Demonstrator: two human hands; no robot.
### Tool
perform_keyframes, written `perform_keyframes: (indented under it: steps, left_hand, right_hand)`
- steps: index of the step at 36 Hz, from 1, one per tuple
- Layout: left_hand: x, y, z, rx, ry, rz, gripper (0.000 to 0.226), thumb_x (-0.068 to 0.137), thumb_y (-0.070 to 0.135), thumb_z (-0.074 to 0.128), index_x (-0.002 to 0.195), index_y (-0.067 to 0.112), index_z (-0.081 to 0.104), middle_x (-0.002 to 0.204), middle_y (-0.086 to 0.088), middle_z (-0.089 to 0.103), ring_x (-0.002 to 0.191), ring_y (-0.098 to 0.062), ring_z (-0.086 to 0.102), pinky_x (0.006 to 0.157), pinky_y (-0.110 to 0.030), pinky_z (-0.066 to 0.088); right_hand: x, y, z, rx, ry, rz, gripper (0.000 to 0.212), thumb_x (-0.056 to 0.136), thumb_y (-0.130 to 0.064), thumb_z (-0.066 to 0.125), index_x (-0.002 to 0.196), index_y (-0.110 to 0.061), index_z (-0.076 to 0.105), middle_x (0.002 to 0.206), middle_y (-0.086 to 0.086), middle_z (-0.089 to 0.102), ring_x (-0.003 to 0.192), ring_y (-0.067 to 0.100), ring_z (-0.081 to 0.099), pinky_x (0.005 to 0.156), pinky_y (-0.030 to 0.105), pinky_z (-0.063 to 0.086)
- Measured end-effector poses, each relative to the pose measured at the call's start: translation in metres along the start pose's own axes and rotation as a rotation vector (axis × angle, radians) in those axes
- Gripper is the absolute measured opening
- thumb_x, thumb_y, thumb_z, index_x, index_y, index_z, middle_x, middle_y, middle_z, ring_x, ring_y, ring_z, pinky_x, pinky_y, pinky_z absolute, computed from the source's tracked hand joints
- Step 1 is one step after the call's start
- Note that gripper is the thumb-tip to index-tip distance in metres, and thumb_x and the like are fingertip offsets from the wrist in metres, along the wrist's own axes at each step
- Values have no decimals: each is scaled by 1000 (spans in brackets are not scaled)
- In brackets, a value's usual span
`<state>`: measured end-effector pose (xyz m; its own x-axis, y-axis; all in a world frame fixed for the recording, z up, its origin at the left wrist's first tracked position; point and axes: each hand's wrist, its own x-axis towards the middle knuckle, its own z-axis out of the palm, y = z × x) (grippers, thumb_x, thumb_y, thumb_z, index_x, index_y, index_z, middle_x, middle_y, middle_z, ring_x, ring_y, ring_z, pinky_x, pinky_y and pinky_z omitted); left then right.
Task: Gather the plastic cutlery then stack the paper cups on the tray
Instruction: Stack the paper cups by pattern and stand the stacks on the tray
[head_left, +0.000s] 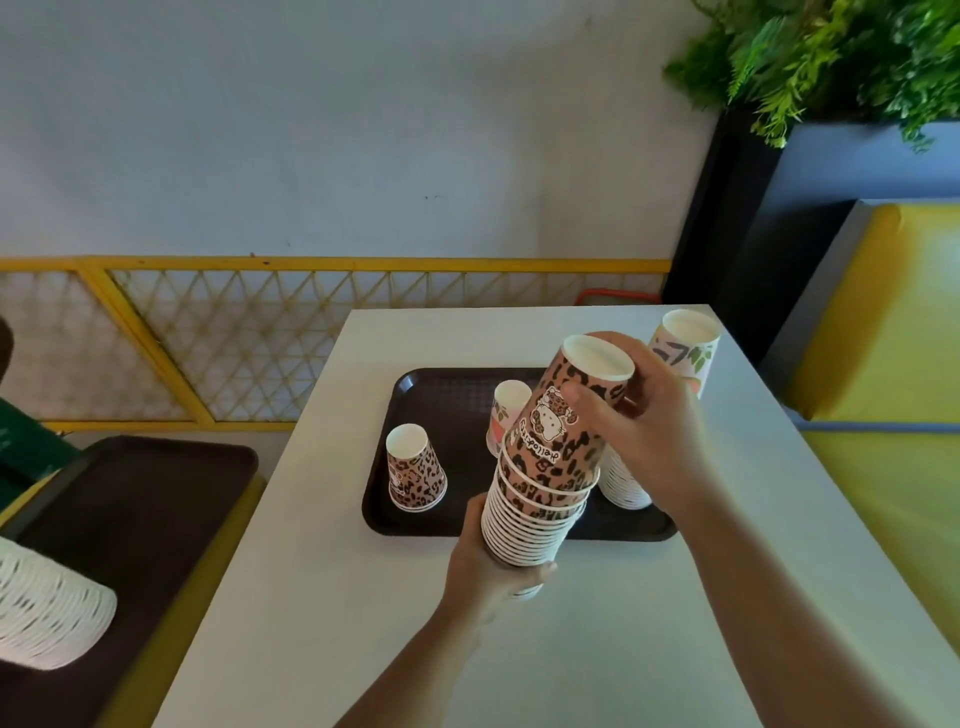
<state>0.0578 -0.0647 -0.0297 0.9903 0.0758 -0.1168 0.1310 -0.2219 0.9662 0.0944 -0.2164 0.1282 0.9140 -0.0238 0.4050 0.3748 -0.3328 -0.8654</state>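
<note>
Head view: left hand (488, 566) grips the light, crushable stack (535, 519) at its base, right hand (649, 431) pinching the top cup (571, 415) by its sides.

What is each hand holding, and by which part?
The left hand grips the cup stack by its bottom end. The right hand grips the top cup near its upturned base.

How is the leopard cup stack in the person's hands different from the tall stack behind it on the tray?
The leopard-print stack is held tilted, the left hand gripping its base and the right hand its top cup; the leaf-print stack stands upright on the tray. One shows brown spots, the other green leaves on pale paper. Both are upside-down nested paper cups.
</note>
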Motion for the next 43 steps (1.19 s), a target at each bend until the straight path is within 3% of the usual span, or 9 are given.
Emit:
perform_keyframes:
  steps: [8,12,16,21,25,28,33,38,43]
  left_hand:
    - [-14,0,38,-78,19,-61,80,39,29,86,109,41,48,106,15,64,101,-3,60,73,-15,50]
    - [-17,0,46,-100,57,-90,86,32,39,86,109,39,48,109,12,64,104,-9,60,83,-28,54]
    - [-21,-1,43,-124,96,-105,92,29,39,85,113,36,47,111,10,63,105,-12,60,87,-35,53]
    - [-13,12,34,-139,114,-102,99,28,38,84,119,32,47,112,9,63,106,-14,59,88,-36,52]
    - [-7,19,32,-148,77,-102,98,30,35,85,120,36,46,114,10,63,107,-13,59,91,-38,52]
    - [-1,22,30,-151,44,-100,98,30,36,86,121,34,47,114,7,64,107,-15,59,91,-39,53]
    - [8,24,27,-130,-1,-111,93,34,32,88,117,38,46,116,8,63,108,-14,59,91,-38,53]
    - [11,22,24,-97,-28,-110,85,53,9,89,119,37,43,114,10,61,107,-9,57,82,-24,51]
    - [12,17,21,-76,-43,-124,84,54,10,89,122,32,44,113,8,61,107,-10,56,82,-24,51]
  right_hand:
    - [13,-1,-47,145,99,-33,59,62,-56,66,112,-24,59,99,-18,65,97,7,65,77,28,57]
    - [27,3,-71,214,299,-91,51,72,-44,66,115,-17,58,106,1,65,101,14,64,81,33,56]
    - [30,19,-73,98,414,-118,46,80,-27,69,120,-10,55,110,-3,61,96,-6,59,78,13,52]
    - [28,60,-38,-44,312,-53,45,71,-39,72,110,-28,54,103,-15,58,100,8,57,85,27,52]
    - [23,87,-18,-201,277,-90,51,70,-31,78,112,-11,57,105,2,63,97,3,49,86,10,41]
    - [23,102,-9,-225,157,26,57,70,-33,77,119,-16,53,112,2,62,104,15,56,87,26,47]
    - [16,97,-6,-168,149,99,67,73,-41,72,130,-19,47,131,-8,53,123,8,45,100,21,34]
    - [13,64,-6,71,-13,-4,59,81,-58,49,127,-21,49,124,-3,59,116,8,55,95,35,50]
    - [9,55,2,-53,-219,50,77,64,-64,61,128,-24,47,116,-11,62,108,4,59,89,30,54]
